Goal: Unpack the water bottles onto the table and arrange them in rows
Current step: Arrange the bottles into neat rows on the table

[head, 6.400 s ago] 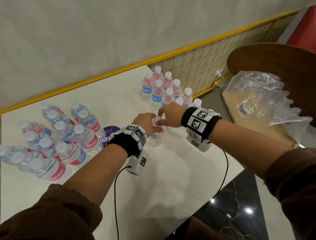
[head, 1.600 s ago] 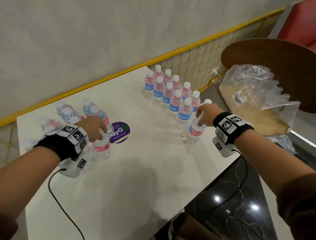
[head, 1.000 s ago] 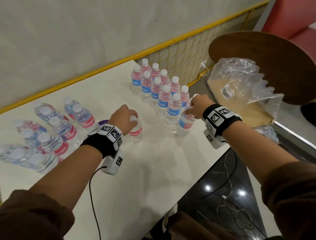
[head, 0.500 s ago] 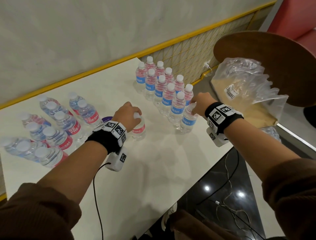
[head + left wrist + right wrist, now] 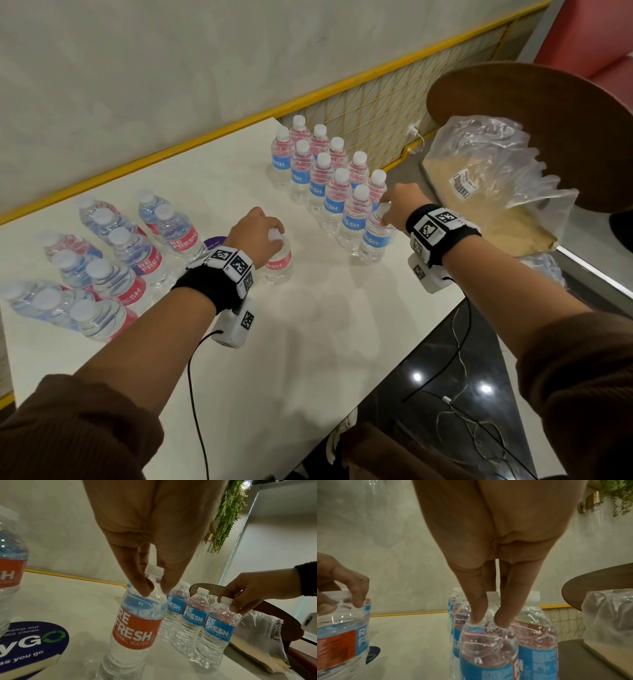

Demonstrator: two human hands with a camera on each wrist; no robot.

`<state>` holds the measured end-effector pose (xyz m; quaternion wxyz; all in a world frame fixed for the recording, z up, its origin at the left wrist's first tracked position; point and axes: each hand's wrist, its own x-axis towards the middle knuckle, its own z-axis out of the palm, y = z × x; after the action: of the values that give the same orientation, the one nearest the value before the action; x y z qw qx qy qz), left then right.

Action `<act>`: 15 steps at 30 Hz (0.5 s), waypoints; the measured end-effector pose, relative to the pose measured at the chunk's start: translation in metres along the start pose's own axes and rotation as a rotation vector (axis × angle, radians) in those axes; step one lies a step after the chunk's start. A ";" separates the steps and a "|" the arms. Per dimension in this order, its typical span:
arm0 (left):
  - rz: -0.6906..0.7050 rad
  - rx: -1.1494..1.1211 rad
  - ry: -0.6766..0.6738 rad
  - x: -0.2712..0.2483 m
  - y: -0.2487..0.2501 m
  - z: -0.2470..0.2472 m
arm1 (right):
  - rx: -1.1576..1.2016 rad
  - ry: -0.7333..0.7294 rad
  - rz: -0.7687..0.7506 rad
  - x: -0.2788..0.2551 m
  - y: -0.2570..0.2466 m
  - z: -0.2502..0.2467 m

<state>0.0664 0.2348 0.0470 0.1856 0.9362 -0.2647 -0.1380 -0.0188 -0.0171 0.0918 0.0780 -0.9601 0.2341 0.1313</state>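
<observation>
Small clear water bottles with red-and-blue labels stand on a white table (image 5: 308, 342). Two neat rows (image 5: 322, 171) run along its far right side. My right hand (image 5: 399, 205) pinches the neck of the nearest bottle (image 5: 375, 236) at the front end of these rows; the right wrist view shows fingertips (image 5: 479, 612) on its shoulder. My left hand (image 5: 255, 231) grips another bottle (image 5: 279, 262) by its cap mid-table, upright, label (image 5: 135, 627) facing the wrist camera. A loose cluster of bottles (image 5: 113, 260) stands at the left.
A purple round sticker (image 5: 30, 641) lies on the table beside the left bottle. A crumpled clear plastic wrap (image 5: 493, 178) on cardboard sits on a brown round chair (image 5: 548, 113) to the right. Cables hang off the table's right edge over a dark floor.
My left hand has carried its bottle from the left cluster to mid-table. My right hand has drawn its bottle in close against the front end of the rows.
</observation>
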 end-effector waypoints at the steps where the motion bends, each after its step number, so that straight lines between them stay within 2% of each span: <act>1: 0.002 0.003 0.002 0.000 0.001 0.000 | 0.005 0.005 -0.001 0.000 0.000 0.000; 7: -0.010 0.025 -0.021 -0.004 -0.001 0.000 | 0.016 -0.026 0.042 0.002 0.000 0.004; 9: -0.046 0.075 -0.056 -0.006 -0.003 -0.001 | 0.028 0.062 0.050 0.001 -0.004 0.005; 11: -0.113 0.073 -0.103 -0.006 -0.006 0.000 | 0.101 0.167 -0.026 -0.003 -0.019 0.006; 12: -0.153 0.019 -0.117 -0.004 -0.008 0.000 | 0.144 0.172 -0.099 -0.007 -0.030 0.007; 15: -0.227 -0.167 -0.139 0.000 -0.012 -0.001 | 0.181 0.036 -0.354 -0.014 -0.074 0.013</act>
<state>0.0725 0.2441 0.0432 0.2274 0.9295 -0.1568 -0.2443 0.0012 0.0564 0.0900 0.1818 -0.9775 0.0741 0.0766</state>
